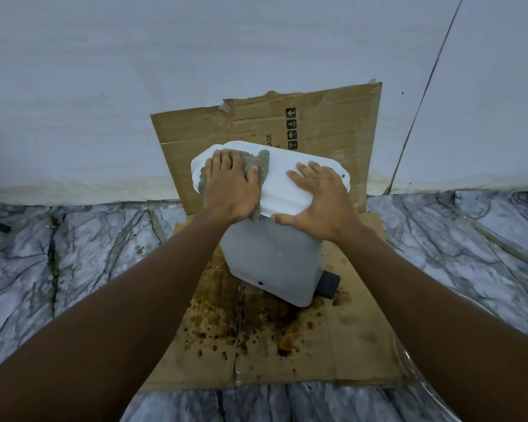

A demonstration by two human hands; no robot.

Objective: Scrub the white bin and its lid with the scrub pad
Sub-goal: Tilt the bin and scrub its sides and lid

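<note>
White lid (282, 178): L hand (229, 185) presses scrub pad (262, 162), R hand (320, 204) flat.

1. On the upright cardboard (333, 123) I read black letters (269, 141) "ASE", turned sideways; the lid (287, 178) hides the rest.
2. Beside them I see a column of black handling symbols (291, 127): an up arrow, a "4", and two I can't make out.
</note>
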